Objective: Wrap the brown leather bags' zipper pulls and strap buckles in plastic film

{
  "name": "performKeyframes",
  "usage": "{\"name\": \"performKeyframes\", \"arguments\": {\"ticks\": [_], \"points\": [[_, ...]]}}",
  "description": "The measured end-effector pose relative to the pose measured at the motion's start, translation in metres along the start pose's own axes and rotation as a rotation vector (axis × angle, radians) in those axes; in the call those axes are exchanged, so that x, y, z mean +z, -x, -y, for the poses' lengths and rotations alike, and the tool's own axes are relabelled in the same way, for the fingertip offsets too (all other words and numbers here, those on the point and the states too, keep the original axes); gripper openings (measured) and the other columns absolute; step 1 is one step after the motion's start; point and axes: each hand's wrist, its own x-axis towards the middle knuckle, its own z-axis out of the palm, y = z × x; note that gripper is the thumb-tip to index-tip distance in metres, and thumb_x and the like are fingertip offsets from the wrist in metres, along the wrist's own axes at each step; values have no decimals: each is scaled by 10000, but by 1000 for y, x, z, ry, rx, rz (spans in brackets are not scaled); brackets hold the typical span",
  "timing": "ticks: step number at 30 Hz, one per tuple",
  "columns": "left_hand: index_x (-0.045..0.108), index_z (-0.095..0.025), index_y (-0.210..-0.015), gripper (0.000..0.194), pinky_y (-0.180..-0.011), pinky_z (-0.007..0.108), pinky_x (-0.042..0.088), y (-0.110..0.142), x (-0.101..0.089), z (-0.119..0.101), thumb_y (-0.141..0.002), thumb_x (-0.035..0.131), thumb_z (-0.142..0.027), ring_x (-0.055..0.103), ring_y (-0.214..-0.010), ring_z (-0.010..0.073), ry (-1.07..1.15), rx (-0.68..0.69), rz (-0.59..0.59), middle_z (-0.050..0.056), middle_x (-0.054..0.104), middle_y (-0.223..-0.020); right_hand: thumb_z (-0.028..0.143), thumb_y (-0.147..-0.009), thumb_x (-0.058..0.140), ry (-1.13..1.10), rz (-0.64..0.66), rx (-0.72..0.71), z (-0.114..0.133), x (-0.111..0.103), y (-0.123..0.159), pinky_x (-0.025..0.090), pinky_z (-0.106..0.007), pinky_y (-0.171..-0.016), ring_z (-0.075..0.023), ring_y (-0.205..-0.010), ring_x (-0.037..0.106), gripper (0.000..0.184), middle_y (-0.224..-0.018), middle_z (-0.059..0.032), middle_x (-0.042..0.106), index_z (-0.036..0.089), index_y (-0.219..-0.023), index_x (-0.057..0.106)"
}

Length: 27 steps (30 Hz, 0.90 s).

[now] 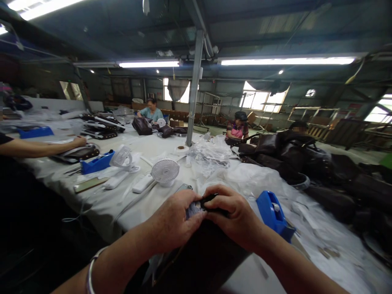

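A dark brown leather bag (202,257) stands in front of me at the table's near edge, its lower part in shadow. Both my hands meet at its top. My left hand (177,214) pinches a crumpled piece of clear plastic wrap (192,210) between thumb and fingers. Right beside it, my right hand (231,210) is closed on a dark strap end (211,201) of the bag, its fingers curled round it. The fingertips nearly touch, and the exact spot between them is partly hidden.
White fans (165,170) and a blue tape dispenser (96,162) lie left; another blue tape dispenser (274,214) is right. Plastic bags (254,175) and piled brown bags (288,159) cover the right side. A post (194,90) rises mid-table. A co-worker's arm (43,147) reaches in from the left.
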Motion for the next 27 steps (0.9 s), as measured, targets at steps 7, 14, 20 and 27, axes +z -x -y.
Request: {"name": "performKeyframes", "arguments": {"ticks": [7,14,20,27], "points": [[626,-203,-1219,447,-774,293,468,5,-23,0,-838,680,-431,636,-883,198,68,-120,167,15,702,-1017,150,-814,726,2,-10,-5,-1,3,-1,519,-414,-920,-232,-1006,654,140,-1104,-65,675,254,-908,736],[674,-199,-1078,301,-760,293,460,11,-12,7,-875,616,-412,635,-854,200,-43,-87,42,20,695,-942,192,-773,778,2,96,5,4,-10,-3,497,-419,-992,-253,-1139,623,239,-1258,-94,632,235,-996,701],[683,-215,-1069,276,-767,291,470,14,-13,11,-884,608,-404,634,-852,188,-48,-41,51,13,689,-947,196,-827,715,64,165,49,14,-16,-2,464,-447,-1035,-271,-1254,562,220,-1332,-109,610,235,-1035,654],[669,-191,-1065,290,-796,317,466,18,-16,15,-888,587,-406,622,-876,202,-93,-40,38,36,677,-963,188,-853,702,16,16,7,6,4,-3,498,-405,-980,-244,-1119,640,77,-1164,-94,688,210,-924,719]]}}
